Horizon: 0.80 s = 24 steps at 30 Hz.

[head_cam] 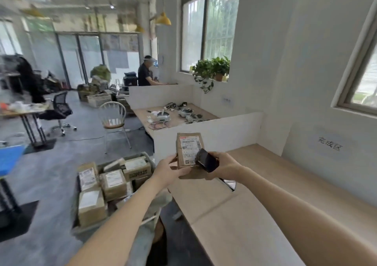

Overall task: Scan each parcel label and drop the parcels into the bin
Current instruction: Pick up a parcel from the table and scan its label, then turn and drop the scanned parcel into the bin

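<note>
Parcel: a brown cardboard parcel (188, 153) is held upright in the air, above the near left edge of the wooden worktop (255, 204); its long axis stands nearly vertical and the label faces the camera.
Left hand: the left hand (169, 168) grips the lower left corner of the parcel, fingers curled round the edge.
Right hand: the right hand (223, 164) holds a black handheld scanner (207, 159), fingers closed round it, just right of the parcel.
Key relation: the scanner overlaps the lower right part of the label; the barcode lies above and left of it, so I judge the scanner must aim up-left.
Writing: the white shipping label (188, 150) shows a red strip, a barcode and a square code; the small text is not readable. On the right wall is "完成区" (329, 144).
Bin: a grey crate (114, 186) full of labelled parcels stands on the floor, left and nearer than the held parcel.
</note>
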Available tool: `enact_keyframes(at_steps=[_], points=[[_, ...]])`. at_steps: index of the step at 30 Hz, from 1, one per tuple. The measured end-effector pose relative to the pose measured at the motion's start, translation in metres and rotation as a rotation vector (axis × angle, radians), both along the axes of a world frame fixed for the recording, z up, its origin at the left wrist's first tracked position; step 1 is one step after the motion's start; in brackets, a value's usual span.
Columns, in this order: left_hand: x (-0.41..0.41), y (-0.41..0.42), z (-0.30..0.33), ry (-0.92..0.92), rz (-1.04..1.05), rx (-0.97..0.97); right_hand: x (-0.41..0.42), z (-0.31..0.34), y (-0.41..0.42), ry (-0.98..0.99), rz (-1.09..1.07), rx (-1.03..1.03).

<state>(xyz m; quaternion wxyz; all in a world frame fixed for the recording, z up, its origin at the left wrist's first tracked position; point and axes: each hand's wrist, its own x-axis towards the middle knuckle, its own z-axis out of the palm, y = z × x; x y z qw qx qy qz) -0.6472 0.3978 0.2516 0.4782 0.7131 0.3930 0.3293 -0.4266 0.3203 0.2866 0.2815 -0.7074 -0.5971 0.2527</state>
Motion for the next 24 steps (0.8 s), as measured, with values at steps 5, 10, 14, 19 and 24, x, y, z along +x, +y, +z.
enact_keyframes(at_steps=[5, 10, 14, 19, 24], points=[[-0.080, 0.054, -0.016, 0.080, 0.133, 0.022, -0.072, -0.016, 0.079, -0.028, 0.147, -0.014], [-0.127, 0.092, -0.044, 0.092, 0.229, -0.036, -0.118, -0.046, 0.140, -0.034, 0.242, -0.052], [-0.143, 0.118, -0.074, 0.121, 0.273, -0.083, -0.133, -0.079, 0.182, -0.034, 0.282, -0.114], [-0.144, 0.152, -0.118, 0.201, 0.326, -0.143, -0.136, -0.131, 0.234, -0.045, 0.349, -0.205], [-0.135, 0.189, -0.169, 0.264, 0.355, -0.229, -0.130, -0.189, 0.281, -0.020, 0.395, -0.302]])
